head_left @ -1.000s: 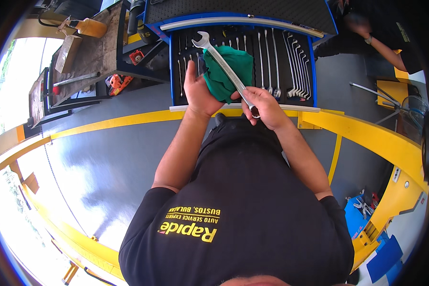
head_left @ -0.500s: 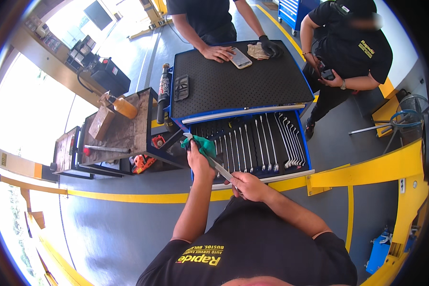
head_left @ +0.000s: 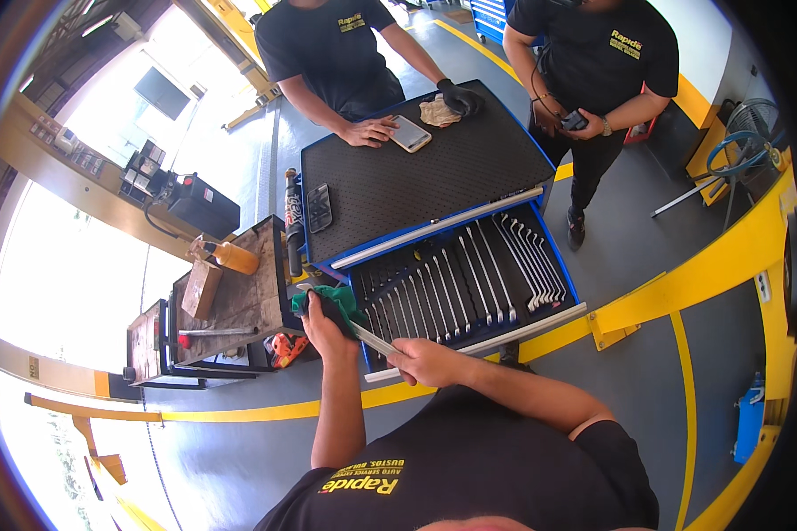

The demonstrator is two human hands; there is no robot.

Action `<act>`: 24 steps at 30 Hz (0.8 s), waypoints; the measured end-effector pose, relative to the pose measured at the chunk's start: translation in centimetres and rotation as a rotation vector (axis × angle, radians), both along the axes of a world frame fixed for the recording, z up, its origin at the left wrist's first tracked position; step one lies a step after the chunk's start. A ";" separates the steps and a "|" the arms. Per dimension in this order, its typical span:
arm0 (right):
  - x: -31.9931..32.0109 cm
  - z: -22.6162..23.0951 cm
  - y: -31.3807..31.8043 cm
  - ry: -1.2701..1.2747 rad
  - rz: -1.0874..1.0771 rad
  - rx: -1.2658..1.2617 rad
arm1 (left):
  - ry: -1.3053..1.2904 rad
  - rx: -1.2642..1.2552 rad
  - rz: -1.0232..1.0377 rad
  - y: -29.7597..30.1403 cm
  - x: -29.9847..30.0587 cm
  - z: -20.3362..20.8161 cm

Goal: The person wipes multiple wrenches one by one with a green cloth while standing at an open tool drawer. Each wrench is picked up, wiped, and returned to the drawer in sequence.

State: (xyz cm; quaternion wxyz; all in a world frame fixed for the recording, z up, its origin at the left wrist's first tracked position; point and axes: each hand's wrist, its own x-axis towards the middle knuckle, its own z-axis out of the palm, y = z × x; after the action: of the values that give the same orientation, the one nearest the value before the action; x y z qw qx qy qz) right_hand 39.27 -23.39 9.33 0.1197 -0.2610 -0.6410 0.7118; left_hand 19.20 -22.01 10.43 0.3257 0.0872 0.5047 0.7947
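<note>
My left hand [head_left: 328, 329] is closed around a green cloth [head_left: 345, 303], which is wrapped about one end of a long silver wrench [head_left: 375, 342]. A bit of the metal end pokes out past the cloth. My right hand [head_left: 427, 361] grips the wrench's other end, nearer my body, so the tool slants between both hands. Just beyond them is a pulled-out drawer [head_left: 558, 311] of a blue tool cabinet. In its dark tray lie several silver wrenches [head_left: 452, 288], arranged in rows by length.
On the cabinet's black mat [head_left: 443, 181] lie a dark phone [head_left: 320, 208], a white-faced phone [head_left: 410, 134] under a co-worker's hand, and a beige rag [head_left: 439, 111] by their gloved hand. A second person stands right. A cart [head_left: 239, 305] holds an orange bottle [head_left: 236, 257]. Yellow beams [head_left: 700, 265] flank me.
The view has shifted, showing more of the co-workers. Both hands keep hold of the wrench and cloth; my right hand's back now faces up more over the wrench's near end.
</note>
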 end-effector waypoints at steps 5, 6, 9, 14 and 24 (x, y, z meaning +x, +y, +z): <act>1.8 -1.3 0.4 0.047 -0.103 -0.077 | -0.263 0.295 -0.402 -0.4 0.6 0.1; 2.1 -2.0 0.5 0.070 -0.139 -0.104 | -0.310 0.381 -0.491 -0.4 1.2 0.5; 2.5 -0.7 0.7 0.086 -0.190 -0.207 | 0.004 0.222 -0.572 -0.9 2.8 -1.5; 3.7 -1.4 -1.5 -0.021 -0.220 0.079 | 0.111 0.136 -0.511 1.3 6.0 -3.1; 4.4 0.4 -2.6 -0.207 -0.226 0.390 | -0.021 0.095 -0.130 2.4 2.2 -1.3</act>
State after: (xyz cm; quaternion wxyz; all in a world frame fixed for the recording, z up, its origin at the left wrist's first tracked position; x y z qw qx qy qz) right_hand 43.70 -25.95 9.72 0.1804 -0.3744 -0.7419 0.5261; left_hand 21.39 -19.57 9.15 0.3773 0.1267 0.4561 0.7959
